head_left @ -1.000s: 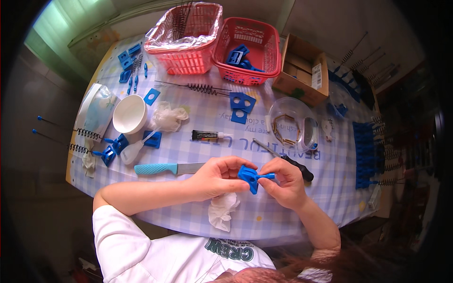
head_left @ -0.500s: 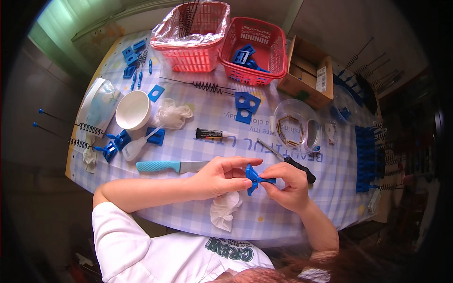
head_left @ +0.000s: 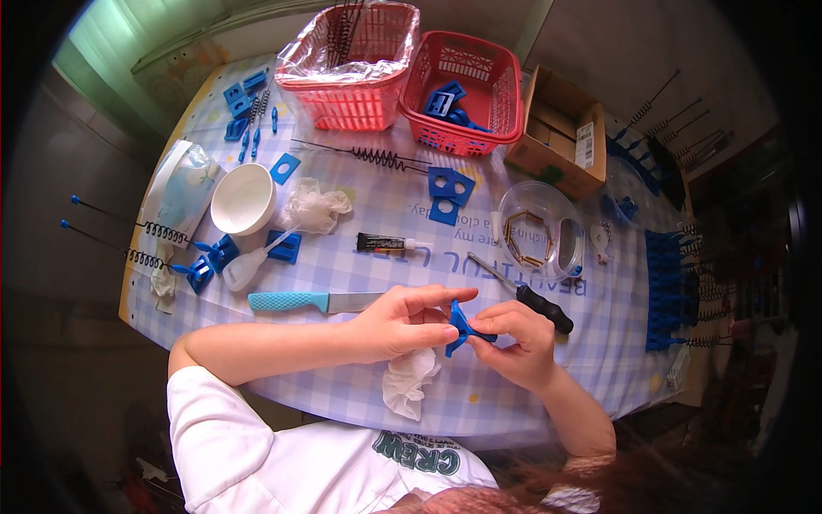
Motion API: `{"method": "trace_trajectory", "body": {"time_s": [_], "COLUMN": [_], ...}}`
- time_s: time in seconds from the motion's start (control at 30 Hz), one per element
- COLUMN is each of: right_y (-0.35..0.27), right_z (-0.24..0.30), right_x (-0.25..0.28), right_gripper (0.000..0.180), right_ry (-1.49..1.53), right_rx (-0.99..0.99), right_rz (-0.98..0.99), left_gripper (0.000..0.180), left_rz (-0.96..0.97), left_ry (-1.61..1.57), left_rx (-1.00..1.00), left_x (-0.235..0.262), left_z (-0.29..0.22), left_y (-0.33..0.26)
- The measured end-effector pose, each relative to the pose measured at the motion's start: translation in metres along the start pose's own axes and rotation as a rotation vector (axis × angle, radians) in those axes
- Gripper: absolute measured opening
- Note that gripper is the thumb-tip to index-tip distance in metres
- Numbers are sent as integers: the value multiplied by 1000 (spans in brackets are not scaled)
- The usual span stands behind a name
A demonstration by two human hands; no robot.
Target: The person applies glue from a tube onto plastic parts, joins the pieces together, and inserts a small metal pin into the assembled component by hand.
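Note:
Both of my hands hold one small blue plastic part (head_left: 461, 327) just above the near edge of the checked tablecloth (head_left: 599, 360). My left hand (head_left: 401, 321) pinches it from the left with its fingers curled round it. My right hand (head_left: 517, 337) grips it from the right, thumb on top. A crumpled white tissue (head_left: 409, 382) lies right under my hands. A knife with a teal handle (head_left: 312, 301) lies just left of my left hand, and a black-handled screwdriver (head_left: 527, 294) lies just behind my right hand.
At the back stand two red baskets (head_left: 358, 60) (head_left: 467, 81), one lined with plastic, the other holding blue parts, and a cardboard box (head_left: 556, 128). A white bowl (head_left: 243, 198), a glue tube (head_left: 387, 243), a clear round tub (head_left: 539, 230), spring brushes (head_left: 368, 154) and several blue parts (head_left: 449, 190) are scattered about.
The blue part has been turned between my fingers and now stands more on edge. My hands stay in the same spot.

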State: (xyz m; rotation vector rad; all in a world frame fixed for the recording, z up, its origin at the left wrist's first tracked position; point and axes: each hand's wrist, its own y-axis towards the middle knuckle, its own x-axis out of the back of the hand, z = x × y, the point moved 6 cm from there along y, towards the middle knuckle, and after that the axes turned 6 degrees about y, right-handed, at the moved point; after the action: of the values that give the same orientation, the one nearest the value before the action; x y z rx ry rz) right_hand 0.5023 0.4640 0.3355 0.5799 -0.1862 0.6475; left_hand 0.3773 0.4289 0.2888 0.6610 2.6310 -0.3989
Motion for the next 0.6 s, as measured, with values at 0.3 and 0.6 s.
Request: {"method": "trace_trajectory", "body": {"time_s": [0.3,0.6], "right_y": [0,1], "right_z": [2,3], "right_x": [5,5], "right_gripper": [24,22], "right_ry": [-63,-64], "right_rx": [37,22], "right_rz": [-61,-45], "left_gripper": [46,42], "left_rz": [-68,-90], "left_ry": [-30,-53], "left_rx": [-5,32], "left_x": [6,7], "left_z": [3,5], "left_y": [3,3]}}
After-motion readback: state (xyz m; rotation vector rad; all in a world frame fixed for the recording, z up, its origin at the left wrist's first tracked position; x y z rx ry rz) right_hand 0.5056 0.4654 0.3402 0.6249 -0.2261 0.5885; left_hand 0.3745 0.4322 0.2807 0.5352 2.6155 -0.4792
